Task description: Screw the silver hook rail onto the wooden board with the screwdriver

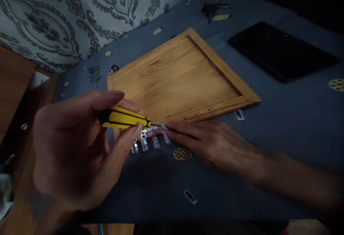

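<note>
A wooden framed panel (172,88) lies on the blue cloth, with small dark holes along its near edge. Several silver metal hooks (144,143) line that same edge toward the left, hanging past it. My left hand (80,145) is closed around the yellow and black handle of a screwdriver (123,118). Its thin shaft points right, and the tip reaches the screw area of the rightmost hook (165,134). From the right, the extended fingertips of my right hand (212,138) press together against that hook, steadying it at the panel's edge.
Loose hooks and small screws (93,74) lie beyond the panel's left corner. A black tablet-like slab (282,50) rests at the right, and a dark bunch of keys (212,10) at the back. Patterned wallpaper (80,16) borders the far side; wooden furniture (16,73) stands left.
</note>
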`<state>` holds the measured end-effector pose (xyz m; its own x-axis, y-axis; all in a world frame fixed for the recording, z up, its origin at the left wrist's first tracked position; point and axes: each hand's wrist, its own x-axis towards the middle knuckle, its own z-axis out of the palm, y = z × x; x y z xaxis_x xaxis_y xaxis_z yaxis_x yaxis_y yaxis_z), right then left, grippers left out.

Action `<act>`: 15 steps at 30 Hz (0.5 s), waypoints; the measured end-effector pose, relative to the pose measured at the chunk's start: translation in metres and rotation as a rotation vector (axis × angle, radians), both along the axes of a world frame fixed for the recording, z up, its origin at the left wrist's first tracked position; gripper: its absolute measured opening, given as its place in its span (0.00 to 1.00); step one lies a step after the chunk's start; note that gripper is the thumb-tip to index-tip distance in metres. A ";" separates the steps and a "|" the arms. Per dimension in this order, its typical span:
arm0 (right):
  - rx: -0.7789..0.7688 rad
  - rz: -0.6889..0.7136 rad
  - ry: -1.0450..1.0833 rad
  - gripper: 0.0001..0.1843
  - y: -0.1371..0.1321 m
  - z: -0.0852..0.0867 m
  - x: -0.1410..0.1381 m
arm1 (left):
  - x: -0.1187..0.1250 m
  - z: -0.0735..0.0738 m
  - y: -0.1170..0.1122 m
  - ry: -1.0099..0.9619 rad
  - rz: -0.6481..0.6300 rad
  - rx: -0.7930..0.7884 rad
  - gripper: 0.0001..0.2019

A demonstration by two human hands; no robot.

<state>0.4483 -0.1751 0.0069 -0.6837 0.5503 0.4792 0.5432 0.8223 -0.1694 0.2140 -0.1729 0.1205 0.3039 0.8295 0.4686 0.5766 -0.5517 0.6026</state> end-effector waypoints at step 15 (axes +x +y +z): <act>0.038 -0.010 0.028 0.25 0.001 0.000 -0.002 | -0.003 -0.011 0.000 0.081 0.016 0.103 0.19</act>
<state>0.4464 -0.1746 0.0072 -0.6643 0.5380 0.5190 0.5467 0.8231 -0.1536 0.2110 -0.1727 0.1099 0.3314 0.7833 0.5260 0.6301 -0.5987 0.4946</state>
